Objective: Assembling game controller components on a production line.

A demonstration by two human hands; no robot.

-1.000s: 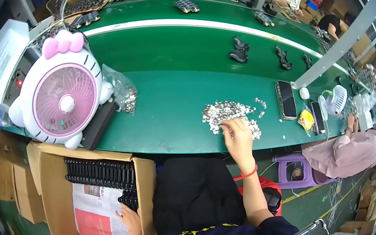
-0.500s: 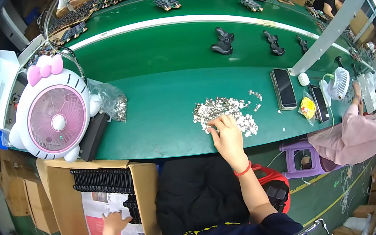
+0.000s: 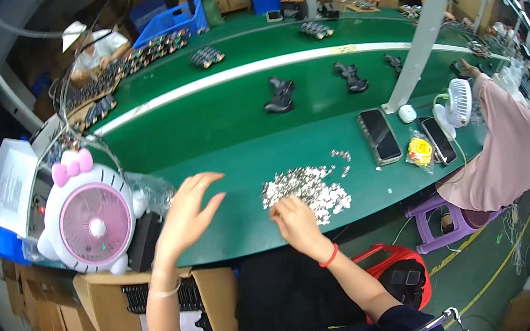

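Observation:
Over the left part of the green bench, my left hand [image 3: 186, 216] is raised with thumb and fingers spread, and nothing is in it. A loose heap of small shiny metal parts [image 3: 310, 186] lies on the bench to its right. My right hand [image 3: 296, 225] is at the heap's near edge, thumb and fingertips pinched together. Whatever sits between those fingertips is too small or too hidden to make out. Below my left forearm stands an open cardboard box [image 3: 217, 303] with rows of black plastic parts [image 3: 155, 297] inside.
A pink-and-white fan [image 3: 94, 219] stands at the left by a clear plastic bag [image 3: 152, 191]. To the right are phones [image 3: 379, 135], a yellow packaged item [image 3: 419, 150] and a small white fan [image 3: 459, 104]. Black moulded parts [image 3: 279, 94] lie beyond. A co-worker in pink [image 3: 505, 129] sits at right.
My left hand has come up out of the cardboard box to above the bench. My right hand stays pinched at the heap. The view has tilted upward; the pink-sleeved co-worker now reaches forward.

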